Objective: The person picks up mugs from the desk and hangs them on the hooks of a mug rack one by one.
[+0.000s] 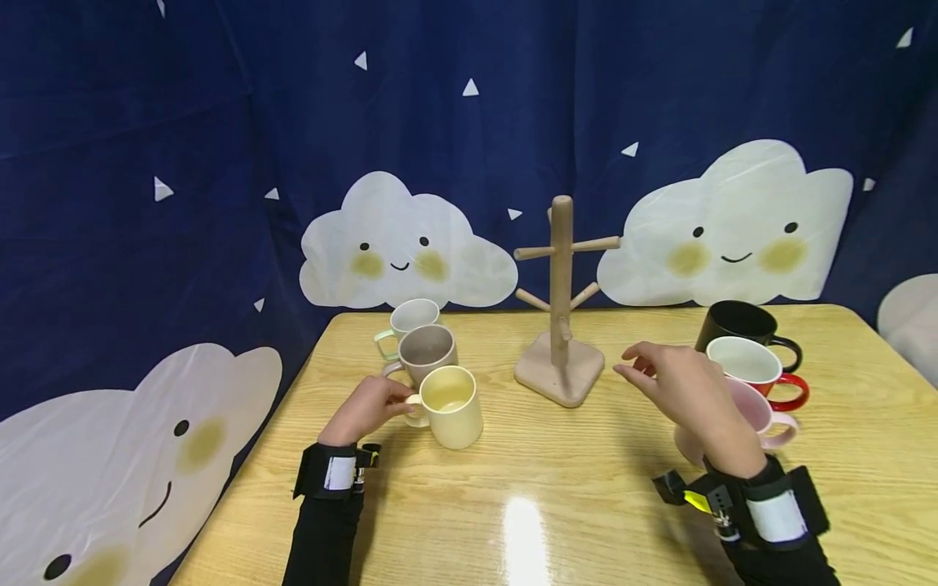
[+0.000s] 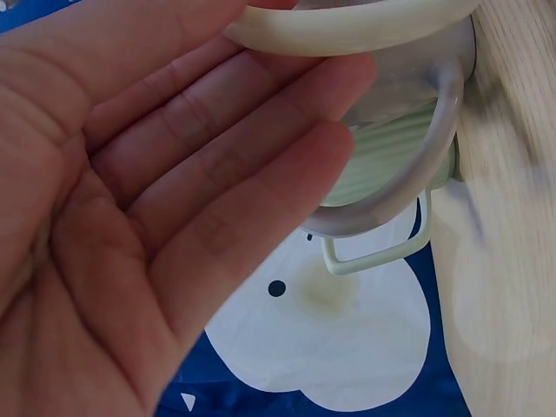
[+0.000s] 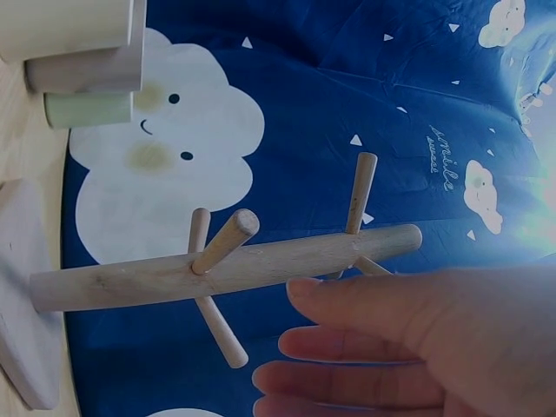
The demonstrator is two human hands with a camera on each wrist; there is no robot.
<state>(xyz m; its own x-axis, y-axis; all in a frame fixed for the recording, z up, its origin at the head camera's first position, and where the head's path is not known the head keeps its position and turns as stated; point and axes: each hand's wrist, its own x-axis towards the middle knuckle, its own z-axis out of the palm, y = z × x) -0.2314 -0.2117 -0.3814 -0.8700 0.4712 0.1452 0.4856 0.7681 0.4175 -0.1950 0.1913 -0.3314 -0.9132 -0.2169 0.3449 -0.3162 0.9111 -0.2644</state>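
Observation:
In the head view, my left hand (image 1: 371,408) pinches the handle of a pale yellow mug (image 1: 454,411) that stands upright on the table. The left wrist view has that mug's cream handle (image 2: 365,28) at the fingertips. Behind it stand a grey-brown mug (image 1: 428,352) and a pale green mug (image 1: 415,316). My right hand (image 1: 685,387) is in the air to the right of a wooden mug tree (image 1: 560,285), fingers loosely bent and holding nothing. Partly hidden behind that hand and wrist is a pink mug (image 1: 755,407).
Behind the pink mug stand a red mug with a white inside (image 1: 743,360) and a black mug (image 1: 736,321), handles to the right. The mug tree's pegs stick out on several sides. A dark blue curtain (image 1: 454,122) with clouds hangs behind the wooden table (image 1: 586,521).

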